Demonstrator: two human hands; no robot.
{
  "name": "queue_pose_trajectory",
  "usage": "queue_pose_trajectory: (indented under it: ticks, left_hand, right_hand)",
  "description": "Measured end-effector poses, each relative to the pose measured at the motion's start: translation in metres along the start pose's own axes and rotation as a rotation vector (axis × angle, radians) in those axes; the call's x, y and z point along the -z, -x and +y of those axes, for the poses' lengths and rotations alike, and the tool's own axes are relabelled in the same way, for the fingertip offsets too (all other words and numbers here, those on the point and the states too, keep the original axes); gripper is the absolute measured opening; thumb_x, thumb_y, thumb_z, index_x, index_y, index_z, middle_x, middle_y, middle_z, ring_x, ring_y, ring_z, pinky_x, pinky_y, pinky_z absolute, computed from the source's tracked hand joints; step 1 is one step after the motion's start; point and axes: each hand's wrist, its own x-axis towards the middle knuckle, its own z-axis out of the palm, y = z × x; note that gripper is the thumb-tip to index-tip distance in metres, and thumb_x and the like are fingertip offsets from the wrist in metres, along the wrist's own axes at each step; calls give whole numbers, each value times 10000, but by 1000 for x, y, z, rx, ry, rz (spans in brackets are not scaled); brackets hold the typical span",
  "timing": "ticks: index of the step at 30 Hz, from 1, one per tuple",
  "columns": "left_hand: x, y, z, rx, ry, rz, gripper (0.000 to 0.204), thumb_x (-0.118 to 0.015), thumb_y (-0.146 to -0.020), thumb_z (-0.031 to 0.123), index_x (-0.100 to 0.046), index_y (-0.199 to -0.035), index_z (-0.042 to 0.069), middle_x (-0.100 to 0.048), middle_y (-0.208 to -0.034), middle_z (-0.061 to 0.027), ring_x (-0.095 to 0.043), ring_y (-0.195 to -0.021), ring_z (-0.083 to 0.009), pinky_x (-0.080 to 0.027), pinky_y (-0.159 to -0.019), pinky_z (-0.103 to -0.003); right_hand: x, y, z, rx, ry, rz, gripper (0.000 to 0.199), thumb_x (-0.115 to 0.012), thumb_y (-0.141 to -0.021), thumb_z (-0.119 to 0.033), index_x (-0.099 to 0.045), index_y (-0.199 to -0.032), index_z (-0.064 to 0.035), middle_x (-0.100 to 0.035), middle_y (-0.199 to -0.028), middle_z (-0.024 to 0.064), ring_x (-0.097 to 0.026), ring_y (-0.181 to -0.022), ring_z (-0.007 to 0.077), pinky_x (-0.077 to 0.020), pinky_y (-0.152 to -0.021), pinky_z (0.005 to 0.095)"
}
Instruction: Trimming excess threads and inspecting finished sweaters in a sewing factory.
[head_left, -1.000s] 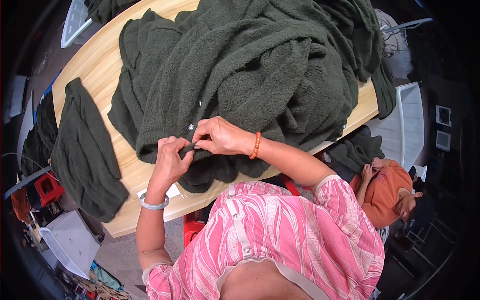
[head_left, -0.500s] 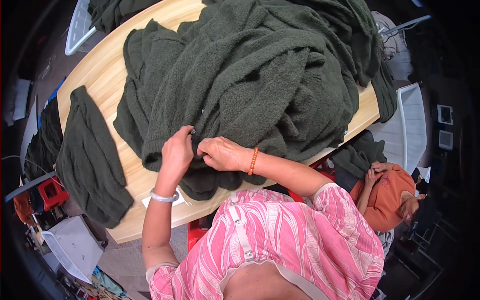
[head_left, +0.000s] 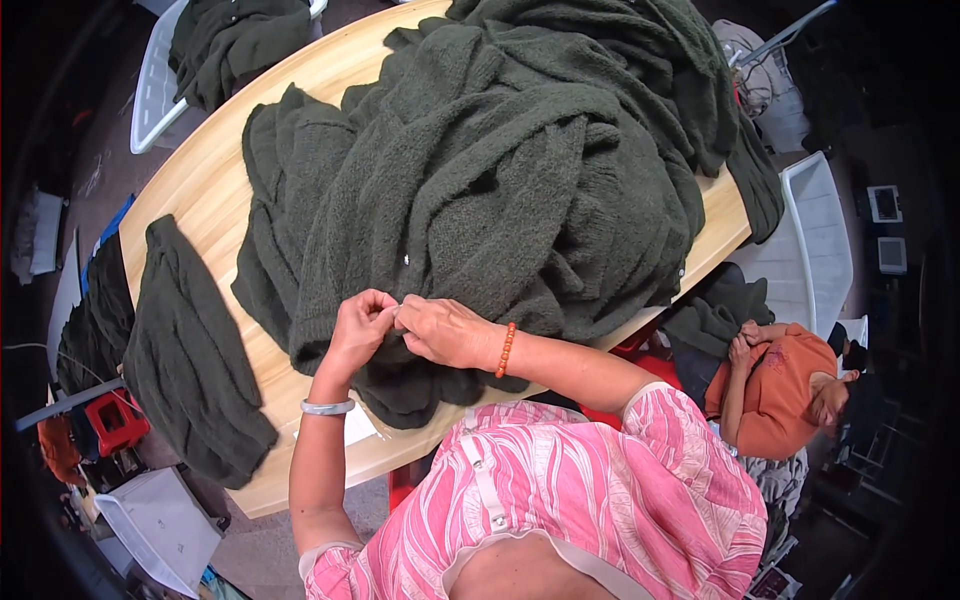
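My blouse [head_left: 600, 470] is pink with white curves. The knit garments [head_left: 500, 200] on my pale wood-grained table [head_left: 205, 220] are dark green; right of it, a co-worker's shirt [head_left: 775, 400] is orange.

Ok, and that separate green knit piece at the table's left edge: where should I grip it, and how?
I'd pinch the green knit piece by the middle of its right long edge, coming from the right: the table shows between it and the pile, while its left side overhangs the edge.

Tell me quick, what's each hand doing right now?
Left hand: closed in a pinch over the knit; what it pinches, can't tell.
Right hand: closed, right by the left; holding what, can't tell.
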Motion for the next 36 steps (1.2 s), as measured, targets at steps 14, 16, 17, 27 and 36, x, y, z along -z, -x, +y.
queue_pose_trajectory:
  ticks: [14,16,17,27,36]
  left_hand:
    - [10,24,-9,154,688,-178,83,-653,-905,125,-609,-913,55,-575,-759,54,-502,-668,-27,-418,-617,-177]
    - [13,25,-18,130,644,-172,86,-649,-906,116,-613,-940,46,-586,-789,46,-512,-690,-26,-425,-636,-172]
    - [10,26,-15,112,602,-177,96,-645,-907,108,-618,-967,37,-598,-819,39,-522,-713,-24,-431,-655,-167]
    - [-6,31,-13,-108,147,133,222,-634,-861,-31,-639,-1083,-41,-662,-959,-14,-602,-838,-52,-498,-759,-200]
    - [-13,26,-15,-211,57,228,145,-648,-865,-8,-695,-1000,-30,-691,-908,-26,-606,-819,-70,-494,-756,-214]
  right_hand:
    - [-4,-2,-9,18,-17,216,200,-601,-828,-74,-525,-1006,-25,-559,-907,187,-591,-860,397,-495,-735,472]
    - [-6,0,-8,-6,14,142,196,-608,-831,-94,-545,-1004,-26,-565,-908,185,-592,-856,397,-494,-725,474]
    - [-6,0,-6,-13,12,137,196,-608,-831,-94,-545,-1004,-26,-565,-908,185,-592,-856,397,-494,-725,474]
    - [-1,-13,10,-101,-114,166,161,-661,-771,-100,-619,-881,11,-639,-845,197,-638,-826,377,-524,-742,437]
    - [-3,-5,10,-168,-286,314,264,-683,-766,-66,-637,-1005,36,-666,-883,203,-683,-798,317,-552,-713,382]
